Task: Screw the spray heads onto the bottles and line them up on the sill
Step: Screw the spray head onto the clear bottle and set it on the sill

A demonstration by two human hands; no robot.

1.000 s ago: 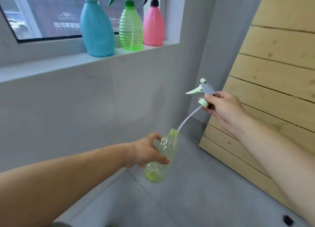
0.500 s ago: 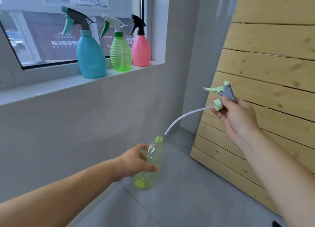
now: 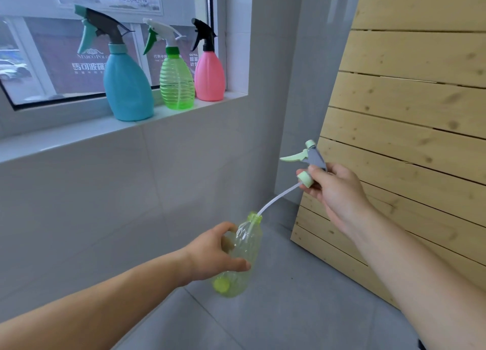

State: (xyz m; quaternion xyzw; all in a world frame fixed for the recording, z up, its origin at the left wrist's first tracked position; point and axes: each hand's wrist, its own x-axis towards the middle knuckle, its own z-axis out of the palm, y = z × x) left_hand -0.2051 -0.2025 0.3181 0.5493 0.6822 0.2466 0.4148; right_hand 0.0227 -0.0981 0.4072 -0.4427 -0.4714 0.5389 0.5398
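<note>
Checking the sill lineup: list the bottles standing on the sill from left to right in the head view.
blue bottle → green ribbed bottle → pink bottle

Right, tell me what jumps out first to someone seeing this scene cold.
The hands in mid-air draw the eye: the left hand grips a clear green bottle, tilted, while the right hand holds a spray head whose white tube dips into the bottle's neck. Next come three finished bottles upright on the window sill at upper left: blue bottle, green ribbed bottle, pink bottle.
</note>
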